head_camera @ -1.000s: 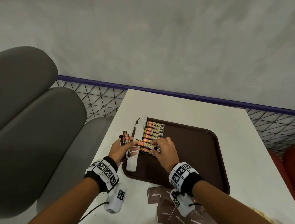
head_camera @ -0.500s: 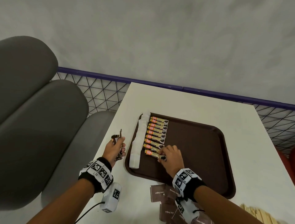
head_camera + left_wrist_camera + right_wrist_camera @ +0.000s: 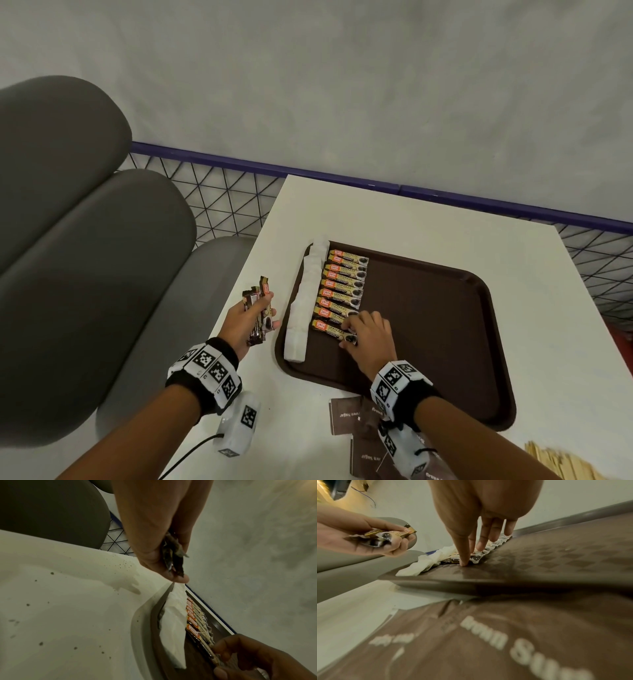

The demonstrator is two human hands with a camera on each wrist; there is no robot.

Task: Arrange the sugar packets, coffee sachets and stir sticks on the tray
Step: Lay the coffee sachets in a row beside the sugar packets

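Note:
A brown tray (image 3: 445, 325) lies on the white table (image 3: 411, 219). Along its left edge runs a strip of white packets (image 3: 305, 301), and beside that a row of coffee sachets (image 3: 344, 284). My right hand (image 3: 366, 332) is at the right end of the nearest sachet (image 3: 329, 328), which lies flat; the thumb (image 3: 464, 562) is at its near edge and the fingertips are on top, pinching it. Off the tray's left side, my left hand (image 3: 250, 318) grips a bundle of coffee sachets (image 3: 260, 308), also seen in the right wrist view (image 3: 390, 534).
Brown sugar packets (image 3: 349, 414) lie on the table just in front of the tray, under my right wrist. Wooden stir sticks (image 3: 561, 462) lie at the bottom right. A grey cushioned seat (image 3: 85, 257) and a wire fence with a blue rail (image 3: 222, 192) border the table's left.
My left hand let go of the shared sachet and drew back left of the tray with its bundle. My right hand laid that sachet at the near end of the row.

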